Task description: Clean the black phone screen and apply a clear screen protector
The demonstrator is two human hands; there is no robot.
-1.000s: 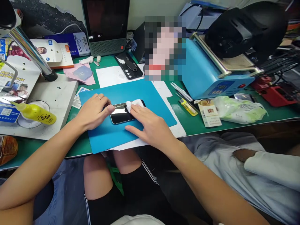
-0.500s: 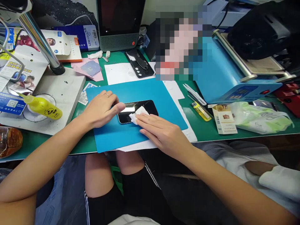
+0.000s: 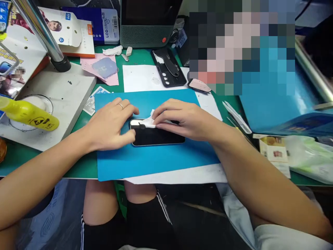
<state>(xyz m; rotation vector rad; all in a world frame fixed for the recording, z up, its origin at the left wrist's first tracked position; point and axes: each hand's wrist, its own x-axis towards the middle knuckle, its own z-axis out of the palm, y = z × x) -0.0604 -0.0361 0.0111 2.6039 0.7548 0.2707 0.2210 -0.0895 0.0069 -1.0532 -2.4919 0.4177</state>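
Note:
A smartphone (image 3: 161, 137) with a dark, glossy face lies flat on a blue mat (image 3: 156, 159). My right hand (image 3: 179, 118) grips a crumpled white tissue (image 3: 148, 122) and presses it on the phone's far edge, fingers close together. That hand covers part of the phone's far right side. At the phone's left end rests my left hand (image 3: 111, 123), wearing a ring, its thumb and fingers apart around the corner with nothing held. Whether its fingertips touch the phone I cannot tell.
Behind the mat lies a black phone case (image 3: 169, 69) on white paper. A yellow bottle (image 3: 31, 113) stands to the left near a metal post (image 3: 41, 34). On the right are tweezers (image 3: 236, 116), a blue machine (image 3: 278, 111), a cigarette pack (image 3: 275, 152) and a green-white tissue packet (image 3: 307, 156).
My right hand has slid the tissue from the phone's middle to its far edge, and the wrist has turned. My left hand stays by the phone's left end. The camera view has shifted.

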